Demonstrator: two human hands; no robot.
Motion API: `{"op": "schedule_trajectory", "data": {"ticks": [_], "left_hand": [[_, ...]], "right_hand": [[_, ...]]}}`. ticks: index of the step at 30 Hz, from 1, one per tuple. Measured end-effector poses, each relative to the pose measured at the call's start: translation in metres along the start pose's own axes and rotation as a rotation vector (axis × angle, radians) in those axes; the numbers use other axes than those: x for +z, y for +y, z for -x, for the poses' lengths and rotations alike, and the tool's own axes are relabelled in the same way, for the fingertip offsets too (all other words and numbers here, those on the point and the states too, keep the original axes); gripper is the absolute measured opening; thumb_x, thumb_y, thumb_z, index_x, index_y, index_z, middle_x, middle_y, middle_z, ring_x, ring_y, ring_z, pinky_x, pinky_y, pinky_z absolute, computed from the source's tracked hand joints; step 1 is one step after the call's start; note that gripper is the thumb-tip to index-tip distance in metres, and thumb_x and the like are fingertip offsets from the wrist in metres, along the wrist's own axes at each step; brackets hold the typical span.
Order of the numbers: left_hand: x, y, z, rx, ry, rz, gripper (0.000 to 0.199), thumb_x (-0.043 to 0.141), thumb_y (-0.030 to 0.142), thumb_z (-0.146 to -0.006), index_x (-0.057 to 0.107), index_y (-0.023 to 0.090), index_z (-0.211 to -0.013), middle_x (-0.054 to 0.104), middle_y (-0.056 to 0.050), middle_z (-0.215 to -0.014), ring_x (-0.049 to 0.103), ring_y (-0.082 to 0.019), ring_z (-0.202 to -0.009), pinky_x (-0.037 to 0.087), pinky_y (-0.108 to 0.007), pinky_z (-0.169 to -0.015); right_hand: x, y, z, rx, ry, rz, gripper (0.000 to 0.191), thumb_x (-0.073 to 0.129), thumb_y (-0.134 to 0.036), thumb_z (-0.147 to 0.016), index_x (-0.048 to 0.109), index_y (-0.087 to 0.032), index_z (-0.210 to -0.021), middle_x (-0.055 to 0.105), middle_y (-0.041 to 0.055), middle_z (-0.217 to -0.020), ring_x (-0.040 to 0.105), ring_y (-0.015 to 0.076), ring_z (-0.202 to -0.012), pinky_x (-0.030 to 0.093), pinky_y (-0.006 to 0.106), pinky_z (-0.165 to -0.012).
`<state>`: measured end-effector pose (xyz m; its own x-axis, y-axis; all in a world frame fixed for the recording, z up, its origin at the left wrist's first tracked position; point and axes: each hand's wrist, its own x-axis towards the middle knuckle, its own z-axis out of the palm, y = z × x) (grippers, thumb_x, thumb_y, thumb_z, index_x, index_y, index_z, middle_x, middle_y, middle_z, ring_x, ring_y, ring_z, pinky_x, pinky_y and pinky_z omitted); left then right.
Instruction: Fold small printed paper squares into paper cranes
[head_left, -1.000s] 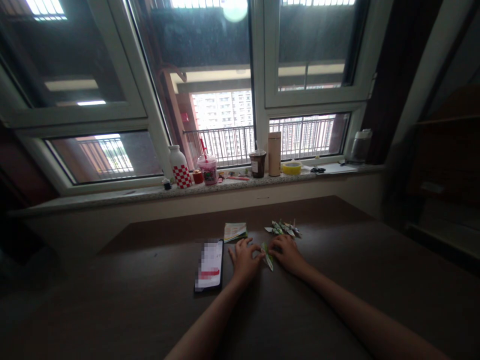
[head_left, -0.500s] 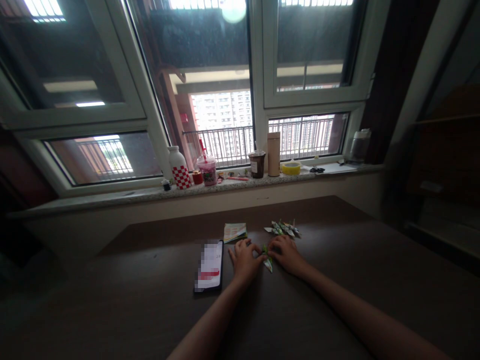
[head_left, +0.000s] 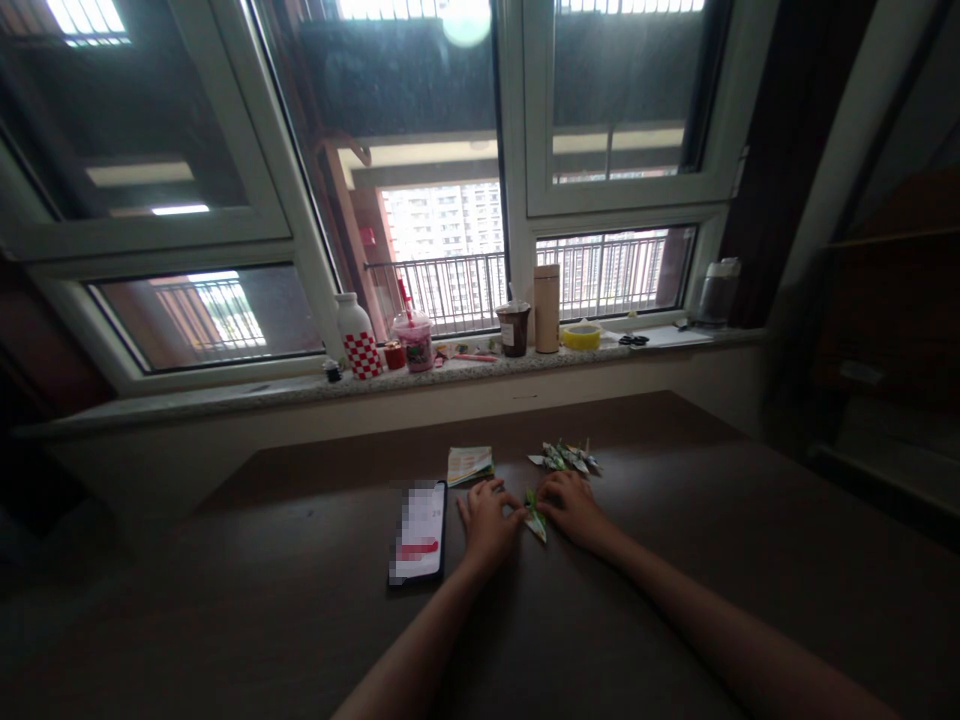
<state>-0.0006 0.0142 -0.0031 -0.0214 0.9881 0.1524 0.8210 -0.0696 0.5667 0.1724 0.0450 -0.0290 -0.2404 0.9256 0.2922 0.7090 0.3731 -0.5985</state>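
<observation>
Between my hands a small green and white piece of folded paper stands near the tabletop, its pointed end toward me. My left hand pinches its left edge with thumb and forefinger, the other fingers curled loosely. From the right, my right hand closes its fingertips on the upper part, which they partly hide. Just beyond the right hand lie several folded paper pieces with pointed tips, bunched together. A stack of printed paper sheets rests beyond my left hand.
Left of my left hand, a phone lies face up on the dark table. Along the windowsill stand a checkered bottle, a pink cup, a brown cup, a tan flask and yellow tape.
The folded paper has turned slightly, and more of its green part shows between the fingers. Both hands have stayed almost in place, with small finger shifts.
</observation>
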Motion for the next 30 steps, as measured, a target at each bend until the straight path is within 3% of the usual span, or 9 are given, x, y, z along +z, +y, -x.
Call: {"op": "schedule_trajectory", "data": {"ticks": [7, 13, 30], "left_hand": [[0.003, -0.001, -0.001, 0.02, -0.001, -0.014, 0.008, 0.067, 0.031, -0.08, 0.072, 0.024, -0.078, 0.055, -0.004, -0.139, 0.034, -0.028, -0.138, 0.007, -0.062, -0.115], [0.003, -0.002, -0.001, 0.058, 0.007, 0.015, 0.006, 0.068, 0.03, -0.078, 0.072, 0.026, -0.076, 0.054, -0.002, -0.139, 0.033, -0.03, -0.137, 0.007, -0.067, -0.113], [0.002, 0.001, 0.002, 0.076, 0.013, 0.037, 0.006, 0.07, 0.035, -0.077, 0.075, 0.031, -0.078, 0.053, -0.002, -0.139, 0.033, -0.03, -0.137, 0.006, -0.068, -0.112]], "right_hand": [[-0.002, -0.004, 0.002, -0.01, 0.023, -0.03, 0.012, 0.07, -0.032, -0.078, 0.071, -0.022, -0.085, 0.065, 0.0057, -0.108, 0.05, 0.0265, -0.113, 0.033, 0.044, -0.101], [0.002, 0.004, -0.002, -0.06, 0.06, -0.12, 0.024, 0.073, -0.038, -0.076, 0.072, -0.024, -0.096, 0.065, 0.0067, -0.109, 0.051, 0.0267, -0.113, 0.035, 0.044, -0.1], [0.008, 0.02, -0.012, -0.09, 0.084, -0.244, 0.024, 0.067, -0.045, -0.079, 0.073, -0.022, -0.084, 0.068, 0.0066, -0.102, 0.053, 0.0258, -0.11, 0.034, 0.043, -0.101]]}}
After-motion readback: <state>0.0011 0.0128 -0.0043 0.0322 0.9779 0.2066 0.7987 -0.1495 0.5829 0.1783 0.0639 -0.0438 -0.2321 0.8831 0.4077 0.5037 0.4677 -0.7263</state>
